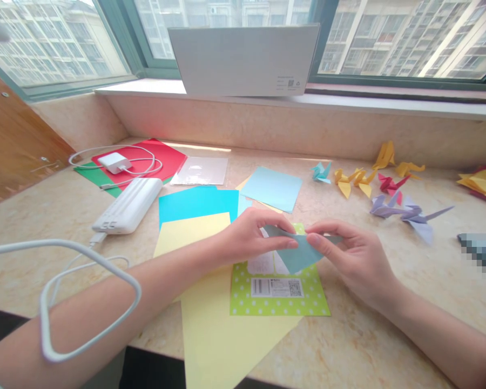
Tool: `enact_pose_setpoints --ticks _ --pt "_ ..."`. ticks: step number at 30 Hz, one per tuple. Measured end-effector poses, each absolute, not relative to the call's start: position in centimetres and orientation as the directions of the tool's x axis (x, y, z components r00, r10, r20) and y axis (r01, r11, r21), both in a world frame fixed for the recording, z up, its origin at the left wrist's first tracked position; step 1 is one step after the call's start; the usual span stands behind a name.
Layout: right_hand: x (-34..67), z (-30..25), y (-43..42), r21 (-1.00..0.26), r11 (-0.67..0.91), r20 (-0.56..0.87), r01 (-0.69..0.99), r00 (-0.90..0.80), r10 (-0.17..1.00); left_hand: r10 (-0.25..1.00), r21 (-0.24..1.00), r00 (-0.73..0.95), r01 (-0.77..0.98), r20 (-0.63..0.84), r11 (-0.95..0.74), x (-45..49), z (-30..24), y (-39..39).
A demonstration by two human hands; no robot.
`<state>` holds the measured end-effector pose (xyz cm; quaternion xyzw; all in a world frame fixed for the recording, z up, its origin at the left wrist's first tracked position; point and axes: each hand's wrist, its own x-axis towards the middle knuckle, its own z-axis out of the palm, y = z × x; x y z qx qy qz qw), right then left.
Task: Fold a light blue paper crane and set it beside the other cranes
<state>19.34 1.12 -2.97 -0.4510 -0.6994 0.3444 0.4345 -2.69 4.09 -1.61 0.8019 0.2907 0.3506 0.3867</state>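
Observation:
Between both hands is a folded piece of light blue origami paper (302, 255), its lower corner pointing down. My left hand (263, 235) pinches its left part between thumb and fingers. On the other side, my right hand (350, 254) grips the right part, thumb in front and fingers behind. Beneath the paper lies a green polka-dot packet (279, 307) with a barcode label, partly covered by the held sheet. Large pale yellow sheets (235, 335) lie under the packet and my left forearm. A stack of light blue square paper (272, 189) rests just beyond my hands.
Folded cranes in yellow (384, 155), teal (321, 172), red (390, 184) and purple (419, 215) stand at the right. A white power bank (127, 206) with a looping cable (91, 346) lies left. A charger (114, 162) sits on red paper (164, 156). A white box (245, 62) stands on the sill.

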Motion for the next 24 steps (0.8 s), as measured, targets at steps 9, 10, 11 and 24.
enact_pose_setpoints --ticks 9,10,11,24 --pt "19.0 -3.2 1.5 -0.996 0.09 0.088 0.001 -0.219 0.972 0.821 0.922 0.521 0.15 0.233 -0.357 -2.5 -1.5 4.1" --pt "19.1 -3.4 1.6 -0.998 0.06 0.067 -0.037 -0.231 0.971 0.82 0.939 0.531 0.119 0.214 -0.322 -2.5 -1.5 4.1" --pt "19.2 -3.5 1.7 -0.998 0.037 0.048 -0.053 -0.241 0.969 0.815 0.956 0.547 0.083 0.192 -0.281 -2.4 -1.6 4.0" --pt "19.4 -2.9 1.9 -0.965 0.18 0.159 0.193 -0.121 0.98 0.758 0.996 0.65 0.025 0.051 -0.088 -2.6 -1.9 3.9"
